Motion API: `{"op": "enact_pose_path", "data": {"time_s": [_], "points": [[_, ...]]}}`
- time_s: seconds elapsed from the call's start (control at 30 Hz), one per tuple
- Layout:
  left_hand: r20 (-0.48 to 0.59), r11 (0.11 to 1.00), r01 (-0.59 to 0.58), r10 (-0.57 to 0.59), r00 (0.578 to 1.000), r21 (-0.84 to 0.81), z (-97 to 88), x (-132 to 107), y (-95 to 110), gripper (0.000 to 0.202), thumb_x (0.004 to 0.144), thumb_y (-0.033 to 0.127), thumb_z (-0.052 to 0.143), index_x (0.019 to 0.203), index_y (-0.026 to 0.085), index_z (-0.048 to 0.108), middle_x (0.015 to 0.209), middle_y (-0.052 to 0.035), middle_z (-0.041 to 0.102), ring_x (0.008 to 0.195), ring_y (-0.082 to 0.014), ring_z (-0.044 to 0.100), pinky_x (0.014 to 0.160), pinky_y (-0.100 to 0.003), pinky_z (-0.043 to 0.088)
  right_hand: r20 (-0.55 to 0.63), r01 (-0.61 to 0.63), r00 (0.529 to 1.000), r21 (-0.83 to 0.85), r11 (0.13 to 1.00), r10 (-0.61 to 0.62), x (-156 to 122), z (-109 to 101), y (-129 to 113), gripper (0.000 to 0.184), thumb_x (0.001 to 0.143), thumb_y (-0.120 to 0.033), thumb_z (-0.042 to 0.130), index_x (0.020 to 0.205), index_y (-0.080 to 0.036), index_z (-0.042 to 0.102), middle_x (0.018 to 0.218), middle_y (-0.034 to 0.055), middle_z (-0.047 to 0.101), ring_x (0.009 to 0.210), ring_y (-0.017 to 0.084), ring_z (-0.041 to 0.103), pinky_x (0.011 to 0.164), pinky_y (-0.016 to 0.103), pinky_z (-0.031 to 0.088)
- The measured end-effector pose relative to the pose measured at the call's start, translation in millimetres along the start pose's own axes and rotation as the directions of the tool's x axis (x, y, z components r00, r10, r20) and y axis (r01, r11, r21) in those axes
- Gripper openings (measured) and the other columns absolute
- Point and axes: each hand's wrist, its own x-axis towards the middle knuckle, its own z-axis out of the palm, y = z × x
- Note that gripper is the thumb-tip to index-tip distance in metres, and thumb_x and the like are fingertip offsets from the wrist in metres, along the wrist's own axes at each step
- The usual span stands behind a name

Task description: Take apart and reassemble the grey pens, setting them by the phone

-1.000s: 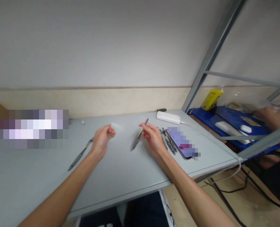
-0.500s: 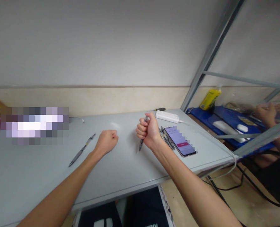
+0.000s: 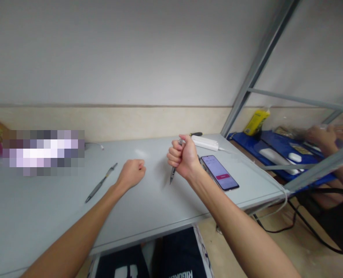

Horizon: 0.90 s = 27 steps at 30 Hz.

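Observation:
My right hand (image 3: 183, 157) is raised above the white table, its fingers wrapped round a grey pen (image 3: 173, 174). The pen's tip points down, and the thumb is up near its top end. My left hand (image 3: 131, 173) rests on the tabletop as a closed fist, with nothing showing in it. To its left, a second grey pen (image 3: 101, 183) lies slantwise. Beyond my right wrist lie a few dark pens (image 3: 205, 165), partly hidden by the wrist, and a phone (image 3: 220, 172) with its screen lit.
A white power strip (image 3: 205, 143) and a screwdriver (image 3: 196, 134) lie near the wall. A blurred-out object (image 3: 44, 152) stands at the left. Past the metal bed frame (image 3: 248, 83), a co-worker's hands (image 3: 323, 137) are over a blue surface (image 3: 271, 141) with a yellow packet (image 3: 257, 121).
My right hand has tilted a little and risen slightly, the pen still in it. My left fist has stayed put. The co-worker's hands have shifted slightly left.

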Motion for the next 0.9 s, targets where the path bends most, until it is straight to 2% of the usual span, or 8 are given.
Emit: {"op": "enact_pose_path", "data": {"time_s": [0.1, 0.27, 0.43, 0.57, 0.67, 0.77, 0.9], "points": [[0.023, 1.0, -0.003, 0.003, 1.0, 0.011, -1.0, -0.8, 1.5, 0.024, 0.063, 0.015, 0.041, 0.05, 0.02, 0.022, 0.047, 0.0047, 0.019, 0.047, -0.0112, 0.019, 0.052, -0.028, 0.014, -0.001, 0.022, 1.0, -0.008, 1.0, -0.022, -0.5, -0.1, -4.8, 0.047, 0.081, -0.051, 0.033, 0.046, -0.022, 0.02, 0.037, -0.0097, 0.01, 0.035, 0.006, 0.004, 0.031, 0.018, 0.006], [0.059, 1.0, -0.012, 0.011, 0.998, 0.023, -2.5, -1.8, 3.1, 0.022, 0.065, 0.016, 0.04, 0.05, 0.021, 0.024, 0.047, 0.0043, 0.021, 0.047, -0.012, 0.022, 0.052, -0.029, 0.014, -0.031, 0.094, 0.995, -0.045, 0.995, -0.096, -0.8, -0.7, -9.8, 0.04, 0.081, -0.039, 0.031, 0.046, -0.022, 0.019, 0.037, -0.0093, 0.009, 0.035, 0.006, 0.004, 0.032, 0.019, 0.006], [0.071, 0.999, -0.014, 0.012, 0.997, 0.033, -2.9, -2.2, 3.4, 0.021, 0.065, 0.017, 0.04, 0.05, 0.021, 0.025, 0.047, 0.004, 0.023, 0.047, -0.0124, 0.024, 0.052, -0.029, 0.014, -0.031, 0.102, 0.994, -0.046, 0.994, -0.103, -0.9, -0.5, -10.7, 0.046, 0.08, -0.051, 0.032, 0.048, -0.021, 0.019, 0.037, -0.0098, 0.01, 0.035, 0.006, 0.005, 0.032, 0.018, 0.007], [0.066, 0.999, -0.026, 0.024, 0.998, 0.026, -2.8, -2.3, 3.7, 0.022, 0.065, 0.017, 0.04, 0.05, 0.021, 0.025, 0.046, 0.004, 0.023, 0.046, -0.0121, 0.024, 0.052, -0.029, 0.013, -0.101, 0.157, 0.982, -0.068, 0.985, -0.163, -0.5, 0.5, -9.6, 0.041, 0.081, -0.039, 0.032, 0.047, -0.022, 0.018, 0.036, -0.0095, 0.009, 0.034, 0.006, 0.003, 0.032, 0.019, 0.004], [0.068, 0.999, -0.029, 0.027, 0.997, 0.022, -2.0, -2.2, 3.2, 0.022, 0.065, 0.017, 0.04, 0.05, 0.021, 0.025, 0.045, 0.004, 0.022, 0.046, -0.0119, 0.023, 0.052, -0.029, 0.013, -0.123, 0.221, 0.965, -0.097, 0.97, -0.232, -0.8, 2.0, -9.1, 0.043, 0.083, -0.041, 0.032, 0.047, -0.022, 0.02, 0.036, -0.0097, 0.01, 0.034, 0.006, 0.002, 0.032, 0.019, 0.002], [0.066, 0.999, -0.031, 0.03, 0.997, 0.021, -1.3, -2.4, 2.8, 0.022, 0.066, 0.017, 0.04, 0.05, 0.021, 0.024, 0.046, 0.004, 0.023, 0.046, -0.0119, 0.022, 0.052, -0.029, 0.013, -0.112, 0.214, 0.968, -0.104, 0.971, -0.226, -1.1, 2.0, -10.2, 0.047, 0.082, -0.049, 0.034, 0.047, -0.022, 0.02, 0.036, -0.0101, 0.01, 0.035, 0.005, 0.003, 0.032, 0.019, 0.002], [0.079, 0.999, -0.023, 0.021, 0.997, 0.03, -2.1, -3.1, 4.3, 0.022, 0.066, 0.017, 0.04, 0.05, 0.021, 0.025, 0.046, 0.0039, 0.024, 0.046, -0.012, 0.021, 0.052, -0.029, 0.013, -0.115, 0.196, 0.971, -0.108, 0.975, -0.208, -0.7, 0.0, -11.2, 0.042, 0.083, -0.041, 0.032, 0.047, -0.022, 0.02, 0.036, -0.0098, 0.009, 0.034, 0.006, 0.003, 0.032, 0.019, 0.003]]}}
